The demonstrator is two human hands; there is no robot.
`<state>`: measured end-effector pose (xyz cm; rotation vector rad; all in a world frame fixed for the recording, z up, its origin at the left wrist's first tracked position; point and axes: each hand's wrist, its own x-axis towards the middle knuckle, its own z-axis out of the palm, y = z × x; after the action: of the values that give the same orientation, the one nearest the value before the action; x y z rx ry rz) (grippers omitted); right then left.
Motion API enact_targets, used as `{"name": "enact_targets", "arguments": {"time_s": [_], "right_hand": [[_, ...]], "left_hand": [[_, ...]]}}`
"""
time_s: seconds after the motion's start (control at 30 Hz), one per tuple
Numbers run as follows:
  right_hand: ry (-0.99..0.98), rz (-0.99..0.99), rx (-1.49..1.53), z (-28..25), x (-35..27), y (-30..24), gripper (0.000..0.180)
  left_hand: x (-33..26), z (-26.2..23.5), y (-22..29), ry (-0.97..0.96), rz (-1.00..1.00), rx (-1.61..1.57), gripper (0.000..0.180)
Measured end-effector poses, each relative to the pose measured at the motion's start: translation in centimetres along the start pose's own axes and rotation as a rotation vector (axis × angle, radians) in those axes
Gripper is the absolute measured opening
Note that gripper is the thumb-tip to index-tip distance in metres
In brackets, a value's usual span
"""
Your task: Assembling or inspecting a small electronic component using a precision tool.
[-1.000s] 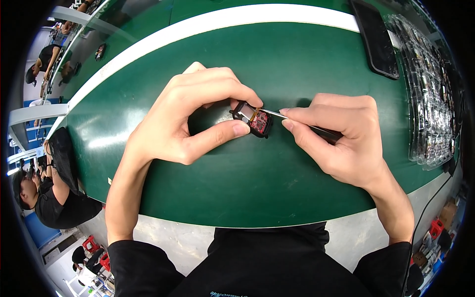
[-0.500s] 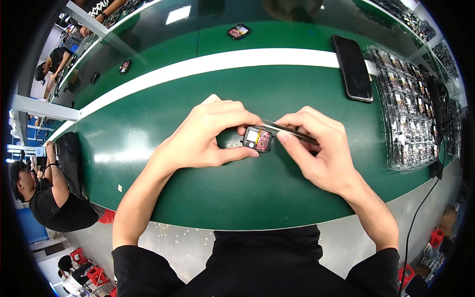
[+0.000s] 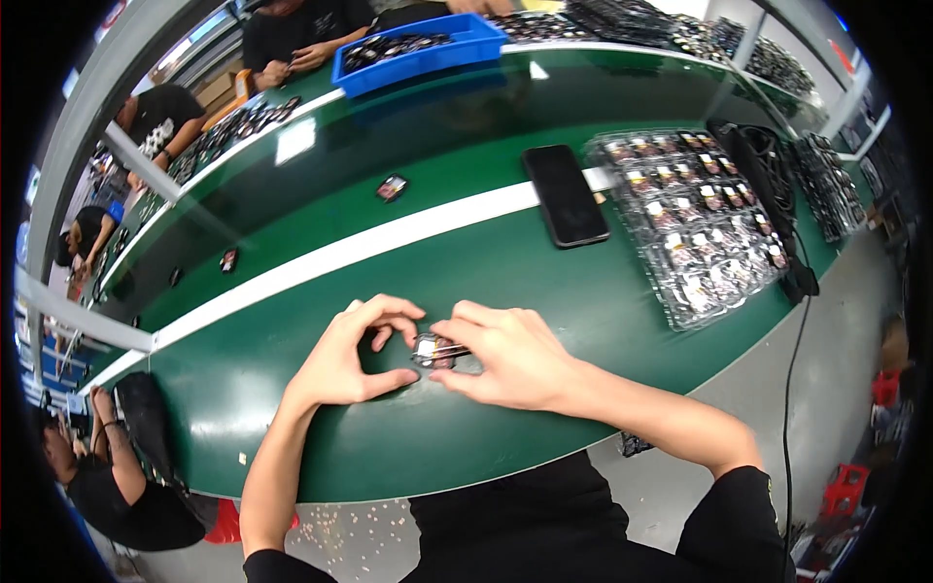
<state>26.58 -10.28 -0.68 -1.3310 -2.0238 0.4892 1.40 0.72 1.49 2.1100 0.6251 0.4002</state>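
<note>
Left hand (image 3: 355, 360) was curled, thumb and fingertips pinching a small dark module (image 3: 429, 351) just above the green table (image 3: 292, 428), near its front edge. Right hand (image 3: 505, 360) was closed on a thin tool (image 3: 450, 348), tip on the module's top face.

Progress, as a judgement: mid-step. Module was still in hand with the tool on it, so work on this piece looked unfinished; it wasn't set down or placed in a tray. What the tool was doing at the tip was too small to tell.

Orientation: module's populated face pointed up toward the camera; long axis looked roughly left-right, in line with the tool, though it's nearly square so that's soft.

Further back: black phone (image 3: 565, 194) lying flat, clear trays of similar parts (image 3: 700, 223) to the right, two loose modules (image 3: 391, 187) on the belt, blue bin (image 3: 428, 53) at the far side.
</note>
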Motion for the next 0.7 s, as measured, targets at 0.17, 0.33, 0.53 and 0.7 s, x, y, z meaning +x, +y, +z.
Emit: {"name": "enact_targets", "arguments": {"time_s": [0.17, 0.33, 0.53, 0.7], "right_hand": [[0.001, -0.064, -0.006, -1.3, -0.4, 0.8, 0.038], [0.261, -0.010, -0.165, -10.4, -4.6, 1.1, 0.043], [0.591, 0.393, -0.390, -21.1, -10.2, 4.4, 0.046], [0.716, 0.695, -0.616, -25.9, -14.8, 10.0, 0.052]], "left_hand": [[0.6, -1.7, -0.4, -0.020, -0.022, -0.047, 0.061], [5.2, -2.0, -1.8, 0.151, 0.023, -0.028, 0.040], [12.6, -2.5, -4.1, 0.431, 0.162, 0.500, 0.049], [17.3, -2.3, -6.2, 0.437, 0.058, 0.657, 0.043]]}}
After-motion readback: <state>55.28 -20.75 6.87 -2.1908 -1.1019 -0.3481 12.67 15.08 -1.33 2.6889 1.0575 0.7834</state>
